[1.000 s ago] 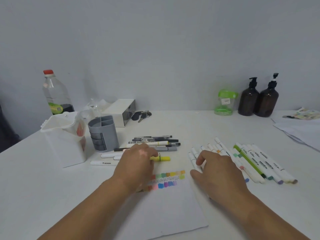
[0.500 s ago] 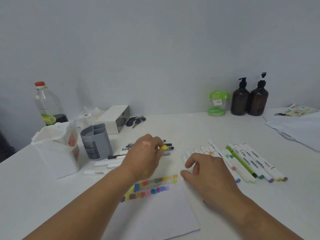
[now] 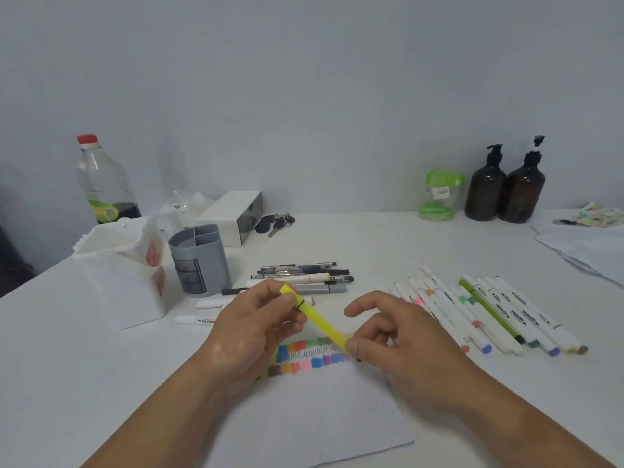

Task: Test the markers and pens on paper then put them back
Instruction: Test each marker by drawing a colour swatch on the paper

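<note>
Head view looks down on a white bench where a yellow highlighter is held in the air between both hands, just above the far edge of a sheet of paper. The highlighter is a slim, bright yellow barrel with a thin black ring near its upper end, and it slants from 11 o'clock down to 5 o'clock. The left hand has its grip pinched on the upper part, thumb and fingertips closing around the barrel by the ring. The right hand pinches the lower end, its thumb against the barrel and its fingers curled. Under the highlighter the paper carries rows of small colour swatches with a zigzag scribble between them. At 12 o'clock from the hands lies a bundle of pens, stacked side by side. At 2 o'clock a row of white markers with coloured tips lies on the bench, one green pen among them. At 10 o'clock stand a grey pen holder and a white container, touching each other.
</note>
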`<state>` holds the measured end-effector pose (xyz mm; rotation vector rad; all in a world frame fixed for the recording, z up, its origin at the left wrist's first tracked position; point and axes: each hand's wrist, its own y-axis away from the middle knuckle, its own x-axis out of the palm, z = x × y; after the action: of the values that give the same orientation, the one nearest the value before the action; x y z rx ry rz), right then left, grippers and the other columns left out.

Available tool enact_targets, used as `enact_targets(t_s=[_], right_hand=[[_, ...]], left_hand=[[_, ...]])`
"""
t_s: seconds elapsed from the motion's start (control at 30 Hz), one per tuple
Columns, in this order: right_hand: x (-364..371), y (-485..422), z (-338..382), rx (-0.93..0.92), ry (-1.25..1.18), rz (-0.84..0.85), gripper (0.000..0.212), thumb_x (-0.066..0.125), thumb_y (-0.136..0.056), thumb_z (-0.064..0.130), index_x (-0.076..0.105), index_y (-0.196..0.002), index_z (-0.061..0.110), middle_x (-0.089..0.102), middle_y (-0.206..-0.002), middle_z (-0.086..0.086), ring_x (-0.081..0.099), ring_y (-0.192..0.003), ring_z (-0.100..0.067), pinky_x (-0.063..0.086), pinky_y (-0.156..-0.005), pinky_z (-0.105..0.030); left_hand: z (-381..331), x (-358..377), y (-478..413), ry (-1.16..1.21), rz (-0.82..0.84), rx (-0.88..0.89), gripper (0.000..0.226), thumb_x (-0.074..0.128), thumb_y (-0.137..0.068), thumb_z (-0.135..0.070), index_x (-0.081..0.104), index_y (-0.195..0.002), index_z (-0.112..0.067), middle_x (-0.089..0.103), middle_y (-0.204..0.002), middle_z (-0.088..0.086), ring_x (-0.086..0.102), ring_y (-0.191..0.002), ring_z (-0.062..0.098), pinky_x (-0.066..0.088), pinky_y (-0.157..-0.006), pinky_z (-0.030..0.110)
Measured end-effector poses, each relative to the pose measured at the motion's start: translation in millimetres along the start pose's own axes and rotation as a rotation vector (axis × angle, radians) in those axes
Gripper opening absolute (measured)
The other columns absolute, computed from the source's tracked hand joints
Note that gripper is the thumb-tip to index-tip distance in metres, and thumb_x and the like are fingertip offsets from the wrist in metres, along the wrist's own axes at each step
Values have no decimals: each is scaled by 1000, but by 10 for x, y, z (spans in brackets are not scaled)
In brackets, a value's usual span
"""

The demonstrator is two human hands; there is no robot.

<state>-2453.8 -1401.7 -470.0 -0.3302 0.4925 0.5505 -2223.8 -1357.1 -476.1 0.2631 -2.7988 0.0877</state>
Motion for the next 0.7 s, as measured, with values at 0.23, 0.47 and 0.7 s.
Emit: enact_targets(t_s=[0.23,0.47,0.7], right_hand=[[-45,-38,-12,-14,35,-338,32,83,-77,43,68,-105,49,61,-85,21,52,-66,-8,43,-61,-20],[42,-20,58,-1,-240,-239,28,76,-89,15,77,-98,42,73,-70,1,58,-54,-5,47,-51,-19],[53,-13,58,-16,-235,-265,30,77,-87,8,80,-91,37,70,-69,3,62,-58,-7,51,-53,-20]], left_hand=[[-75,3,11,89,59,6,12,62,-88,-2,70,-84,-10,67,-89,21,71,-84,30,61,-73,32],[-121,13,88,-197,48,76,7,63,-77,-7,67,-80,-11,75,-85,13,74,-85,33,62,-78,41],[-50,98,184,-1061,235,326,18,53,-102,-25,65,-112,-33,64,-94,-9,59,-78,9,55,-69,26]])
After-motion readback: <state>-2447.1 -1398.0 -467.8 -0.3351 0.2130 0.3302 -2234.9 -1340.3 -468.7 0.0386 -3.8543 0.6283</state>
